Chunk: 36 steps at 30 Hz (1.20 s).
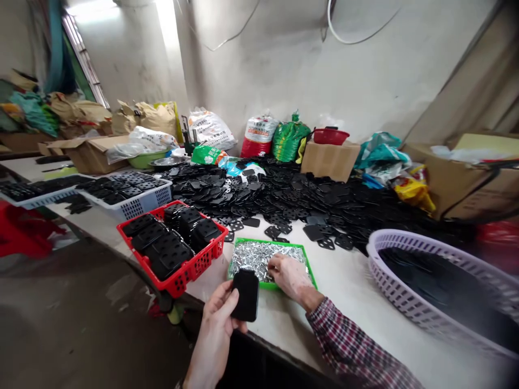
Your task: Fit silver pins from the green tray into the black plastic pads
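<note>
My left hand (218,319) grips a flat black plastic plate (245,296) with rounded corners and a small tab at its top. The thumb presses on the plate's face near the table's front edge. A green tray (311,270) full of small silvery metal pins (253,258) lies just beyond it. My right hand (290,274) reaches over the tray's right part, fingers bent together and touching the pins. What sits between those fingertips is too small to make out.
A red basket (178,287) with stacked black plates stands left of the tray. On the right is a lilac basket (379,237) holding more black pieces. A heap of black plates (284,189) spreads behind, before bags and a cardboard box (328,161). Blue-grey baskets (150,199) stand far left.
</note>
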Available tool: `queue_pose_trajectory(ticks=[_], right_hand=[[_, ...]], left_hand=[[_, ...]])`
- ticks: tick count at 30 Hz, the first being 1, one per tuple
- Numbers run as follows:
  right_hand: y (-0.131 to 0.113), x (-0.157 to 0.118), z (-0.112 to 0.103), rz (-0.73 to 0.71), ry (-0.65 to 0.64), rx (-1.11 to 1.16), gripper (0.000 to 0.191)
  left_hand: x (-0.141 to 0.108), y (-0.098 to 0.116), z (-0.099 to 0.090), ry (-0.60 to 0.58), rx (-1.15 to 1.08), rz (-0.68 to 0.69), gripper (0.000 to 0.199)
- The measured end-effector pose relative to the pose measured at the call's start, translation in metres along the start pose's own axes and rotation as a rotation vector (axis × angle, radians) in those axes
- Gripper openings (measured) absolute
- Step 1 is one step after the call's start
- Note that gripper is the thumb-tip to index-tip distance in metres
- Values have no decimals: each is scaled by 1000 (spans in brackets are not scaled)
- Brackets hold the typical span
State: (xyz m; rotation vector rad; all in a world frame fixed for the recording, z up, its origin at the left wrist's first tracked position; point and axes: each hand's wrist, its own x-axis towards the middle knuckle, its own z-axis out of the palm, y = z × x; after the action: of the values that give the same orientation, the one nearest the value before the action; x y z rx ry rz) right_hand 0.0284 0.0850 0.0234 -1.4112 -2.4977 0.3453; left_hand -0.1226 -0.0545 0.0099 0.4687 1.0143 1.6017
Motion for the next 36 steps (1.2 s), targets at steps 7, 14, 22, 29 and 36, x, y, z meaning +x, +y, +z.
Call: queue_pose_trajectory(ticks=[7,14,22,29,36], right_hand=[[13,-11,-6,-40,27,36,16],[14,-10,2,22,142,231,17],[9,-39,-26,29,85,933,20],[20,-25,-22,147,302,1189,28],[30,-28,-27,155,236,1193,23]], left_hand=[[-2,-7,7,-32,75,9,36],[-3,-6,8,-82,117,4,27],[-2,-11,25,-158,94,-53,25],[9,-31,51,-127,35,0,29],[16,-37,48,-43,16,-16,36]])
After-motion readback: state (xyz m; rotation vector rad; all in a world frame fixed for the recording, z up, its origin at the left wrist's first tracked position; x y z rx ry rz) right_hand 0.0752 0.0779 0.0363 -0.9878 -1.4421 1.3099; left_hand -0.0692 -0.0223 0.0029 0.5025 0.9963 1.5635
